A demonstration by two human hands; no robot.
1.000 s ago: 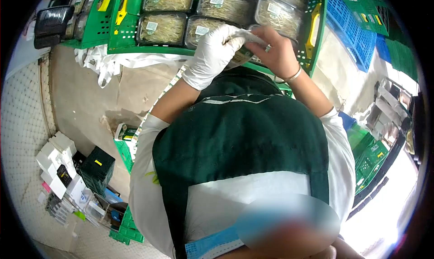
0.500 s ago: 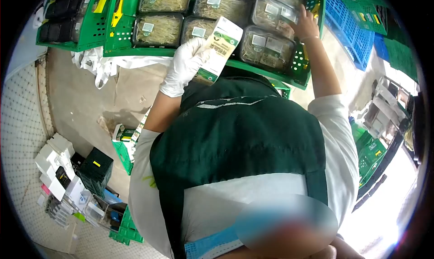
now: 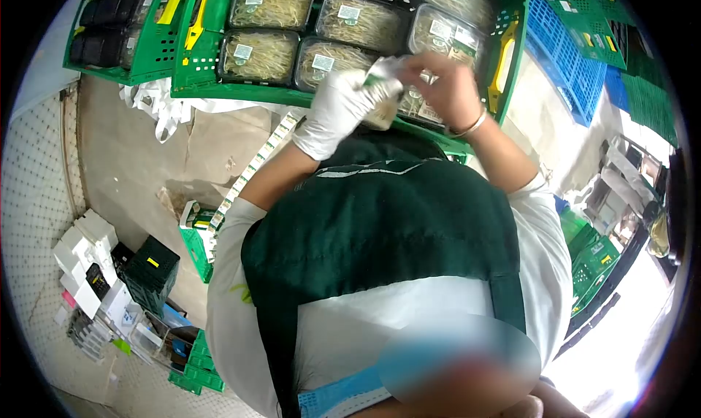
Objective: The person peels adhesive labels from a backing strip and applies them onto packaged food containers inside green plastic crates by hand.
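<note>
My left hand (image 3: pixel 343 108), in a white glove, is closed around a strip of printed green-and-white labels (image 3: pixel 381 115). My right hand (image 3: pixel 445 86), bare with a bracelet at the wrist, meets it from the right. Its fingers are pinched at the upper end of the labels and are partly blurred by motion. A long tail of the label strip (image 3: pixel 255 168) runs down past my left forearm. Both hands are over the near edge of a green crate (image 3: pixel 241 94). Inside it lie several film-covered trays of bean sprouts (image 3: pixel 365 25); those at right carry an extra label.
A second green crate (image 3: pixel 135 76) with dark trays adjoins at left. Blue crates (image 3: pixel 569 60) stand at right. Below left, a small green box (image 3: pixel 196 246) holds more labels, near a dark crate (image 3: pixel 151 275). White straps (image 3: pixel 164 111) hang under the main crate.
My right hand has left the tray at the crate's right side and come to the labels. My left hand has moved slightly right and turned the labels; the tail of the strip now shows.
</note>
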